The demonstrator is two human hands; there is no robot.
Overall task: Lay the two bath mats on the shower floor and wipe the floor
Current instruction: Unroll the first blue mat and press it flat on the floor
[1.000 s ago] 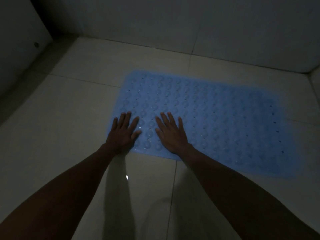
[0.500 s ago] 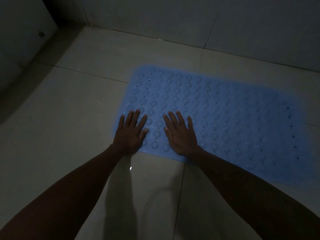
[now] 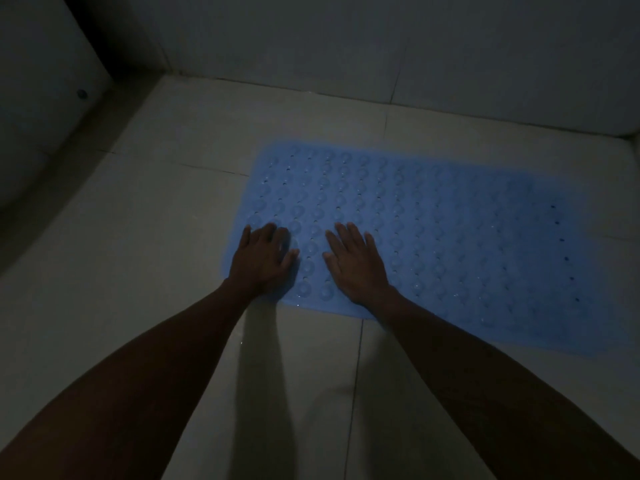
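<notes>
- My left hand (image 3: 261, 261) lies palm down on the near left corner of the blue bath mat (image 3: 433, 237), at about 9 o'clock from the mat's middle
- Its fingers are straight and held close together, pointing toward 12 o'clock; the thumb sticks out toward 3 o'clock and lies on the mat
- My right hand (image 3: 356, 263) lies flat on the mat just beside the left one, at its 3 o'clock, with a strip of bare mat between the two
- Its fingers are straight and slightly fanned, pointing toward 11 o'clock, and the thumb reaches toward 9 o'clock
- Neither hand curls round or pinches anything; both press down with open palms
- The mat lies flat on the pale tiled shower floor (image 3: 138, 271), its long side running from my hands toward 3 o'clock and tilted a little down on that side
- Rows of round bumps and small holes cover the mat
- The mat's far edge lies near the back wall (image 3: 346, 46) at 12 o'clock, with a band of bare tile between them
- A tile seam runs from the mat's near edge toward 6 o'clock, between my forearms
- The light is dim, and I see only this one mat
</notes>
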